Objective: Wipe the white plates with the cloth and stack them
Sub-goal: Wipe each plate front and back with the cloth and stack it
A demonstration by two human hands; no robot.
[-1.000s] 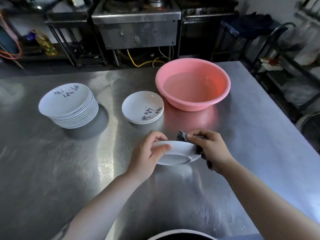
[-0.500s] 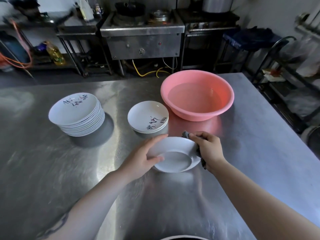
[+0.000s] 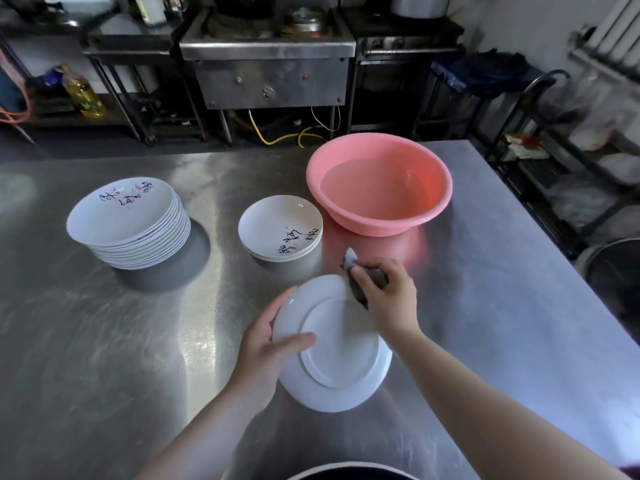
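A white plate [image 3: 341, 355] is tilted up toward me with its underside showing, above the steel table [image 3: 485, 306]. My left hand [image 3: 266, 344] grips its left rim, thumb across the base. My right hand [image 3: 384, 299] holds a dark grey cloth [image 3: 358, 278] against the plate's upper right edge. A tall stack of white plates [image 3: 128, 223] with black writing stands at the left. A short stack of such plates [image 3: 280, 228] sits in the middle.
A pink basin [image 3: 379, 183] holding water stands behind the short stack. Steel cookers and shelves line the far side beyond the table. A wire rack with bags is at the right. A round white rim [image 3: 346, 471] shows at the bottom edge.
The plate has been tipped from nearly flat to steeply tilted, underside toward me, and brought closer. My right hand with the cloth has shifted to the plate's upper right edge.
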